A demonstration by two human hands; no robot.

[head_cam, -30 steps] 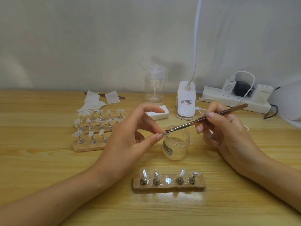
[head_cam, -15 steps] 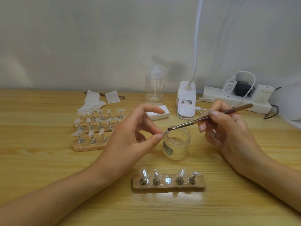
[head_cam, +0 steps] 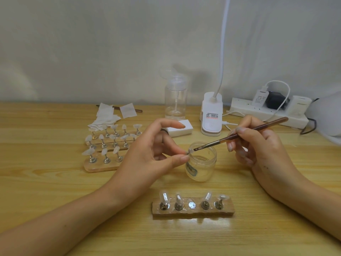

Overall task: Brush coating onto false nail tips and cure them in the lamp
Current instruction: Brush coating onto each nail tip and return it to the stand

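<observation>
– Pale wooden desk (head_cam: 55,191), white wall: where's the small clear false nail tip (head_cam: 190,150)?
– Above the clear round jar (head_cam: 201,163), pinched in the left hand (head_cam: 153,156) grip, forefinger raised.
– The thin brown brush (head_cam: 239,134)?
– Held in the right hand (head_cam: 258,145) grip, bristles pointing down-left at the tip.

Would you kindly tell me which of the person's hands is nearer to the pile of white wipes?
Left. The left hand is right of the wipes and nearer the camera; the right hand, holding the brush, is farther right, beyond the jar.
</observation>
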